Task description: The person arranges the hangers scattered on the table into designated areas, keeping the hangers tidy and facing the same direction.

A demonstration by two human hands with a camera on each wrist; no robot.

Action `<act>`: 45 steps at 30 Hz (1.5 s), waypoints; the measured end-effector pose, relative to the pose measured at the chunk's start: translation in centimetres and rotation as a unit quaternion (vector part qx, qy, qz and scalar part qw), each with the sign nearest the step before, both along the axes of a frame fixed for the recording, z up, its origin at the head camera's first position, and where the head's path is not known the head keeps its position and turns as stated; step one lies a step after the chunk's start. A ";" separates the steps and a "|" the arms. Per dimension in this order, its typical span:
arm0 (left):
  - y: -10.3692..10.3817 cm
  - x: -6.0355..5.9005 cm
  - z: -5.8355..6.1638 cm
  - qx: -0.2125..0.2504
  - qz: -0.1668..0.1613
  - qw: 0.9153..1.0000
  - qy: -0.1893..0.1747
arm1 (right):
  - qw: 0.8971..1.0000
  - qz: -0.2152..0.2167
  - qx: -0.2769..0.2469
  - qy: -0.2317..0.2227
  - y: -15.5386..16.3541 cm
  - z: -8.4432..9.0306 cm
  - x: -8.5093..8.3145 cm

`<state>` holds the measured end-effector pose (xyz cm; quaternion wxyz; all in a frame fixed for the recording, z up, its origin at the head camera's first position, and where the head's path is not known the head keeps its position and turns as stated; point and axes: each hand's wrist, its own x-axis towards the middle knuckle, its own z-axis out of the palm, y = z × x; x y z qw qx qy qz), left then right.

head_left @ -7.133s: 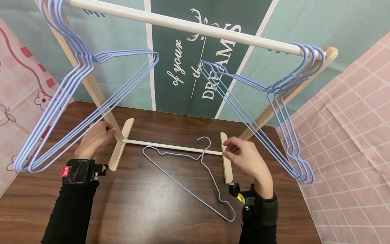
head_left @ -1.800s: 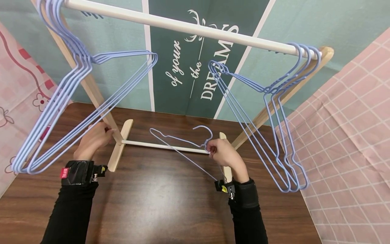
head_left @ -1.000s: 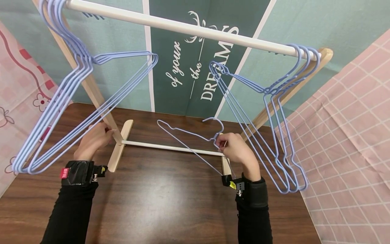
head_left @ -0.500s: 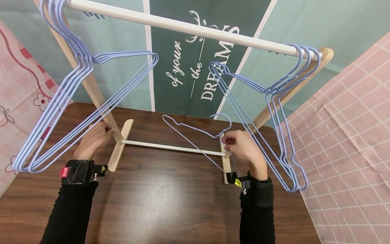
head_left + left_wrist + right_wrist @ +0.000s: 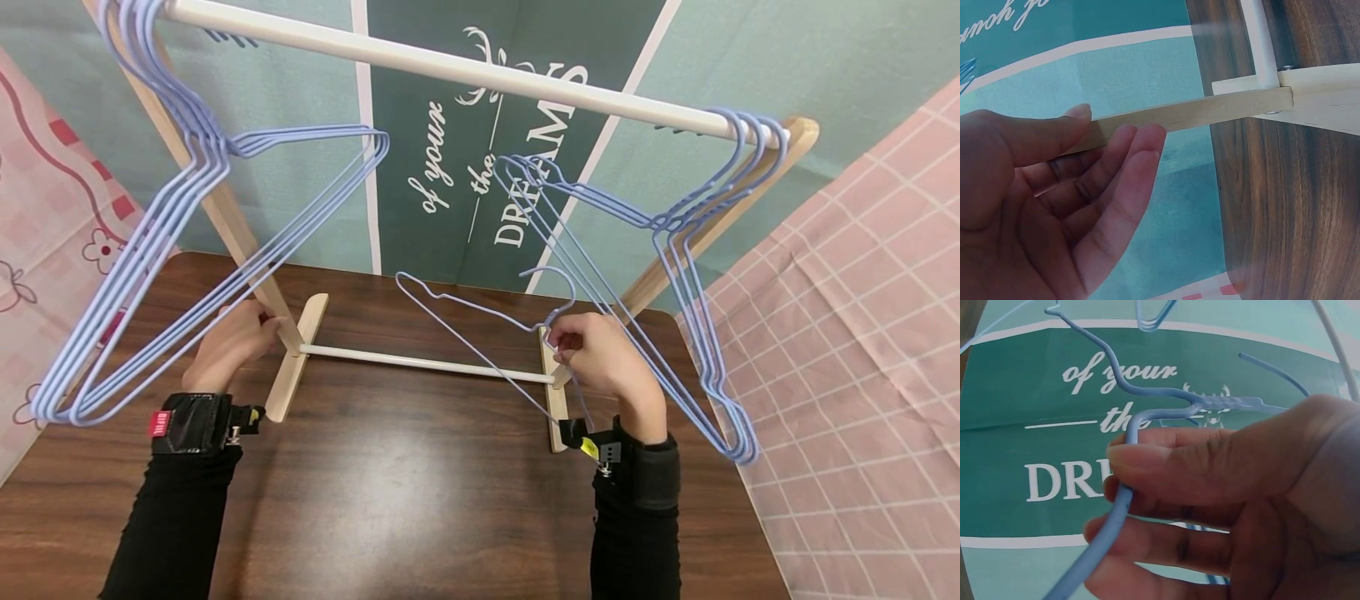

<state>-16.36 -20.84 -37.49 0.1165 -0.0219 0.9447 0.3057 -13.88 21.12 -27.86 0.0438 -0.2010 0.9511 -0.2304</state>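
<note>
In the head view, my right hand [image 5: 603, 358] pinches a blue wire hanger [image 5: 491, 313] by its right shoulder, just under the hook. The right wrist view shows thumb and fingers on either side of the hanger's wire [image 5: 1163, 392]. It is raised off the table, hook up, tilted, in front of the rack's right foot [image 5: 555, 408]. My left hand [image 5: 234, 342] grips the wooden upright [image 5: 242, 246] at the rack's left, low down. The left wrist view has the thumb on one side of this post [image 5: 1185, 114] and fingers on the other.
Several blue hangers [image 5: 197, 292] hang at the left end of the white top rail [image 5: 450, 62], three more [image 5: 678, 221] at its right end. A white lower bar [image 5: 405, 361] joins the feet above the brown table [image 5: 360, 500]. Pink cloths flank both sides.
The hanger lay on the table earlier; my right hand has taken it up, then carried it rightward and higher. The right-hand hangers have swung slightly. My left hand stays put.
</note>
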 end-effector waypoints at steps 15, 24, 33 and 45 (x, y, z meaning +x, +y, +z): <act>-0.1 0.1 -0.2 0.011 -0.004 1.000 0.006 | 0.999 -0.024 0.001 0.024 0.0 2.4 0.7; -0.1 0.1 -0.2 0.013 -0.006 1.000 0.010 | 0.999 -0.028 0.012 0.043 0.1 4.7 1.1; -0.2 0.2 -0.2 0.014 -0.007 1.000 0.002 | 0.995 -0.037 0.023 0.087 0.5 6.3 1.3; -0.1 0.1 -0.1 0.014 -0.007 1.000 -0.011 | 0.991 -0.049 0.030 0.116 1.4 7.9 1.6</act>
